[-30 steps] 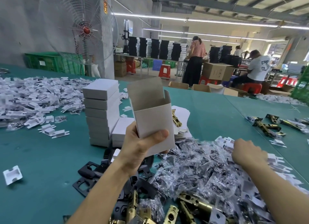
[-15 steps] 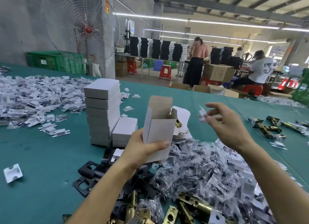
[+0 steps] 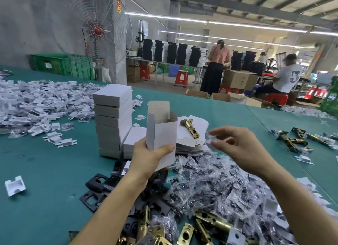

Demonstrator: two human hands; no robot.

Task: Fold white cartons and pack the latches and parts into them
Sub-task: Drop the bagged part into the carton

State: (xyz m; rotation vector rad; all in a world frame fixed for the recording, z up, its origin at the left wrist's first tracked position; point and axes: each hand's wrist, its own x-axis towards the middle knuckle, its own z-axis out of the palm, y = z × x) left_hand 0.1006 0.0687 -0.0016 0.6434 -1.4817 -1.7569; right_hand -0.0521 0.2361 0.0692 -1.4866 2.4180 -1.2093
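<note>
The carton (image 3: 162, 133) is clamped mouth-up in the left hand (image 3: 148, 158), evidently for loading. A clear packet (image 3: 210, 137) is pinched by the right hand (image 3: 243, 146).

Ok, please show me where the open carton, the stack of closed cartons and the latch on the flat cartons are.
open carton (image 3: 164, 135), head view, its white front wall.
carton stack (image 3: 112, 121), head view, a middle carton's front face.
latch (image 3: 192, 129), head view, its brass barrel.
</note>
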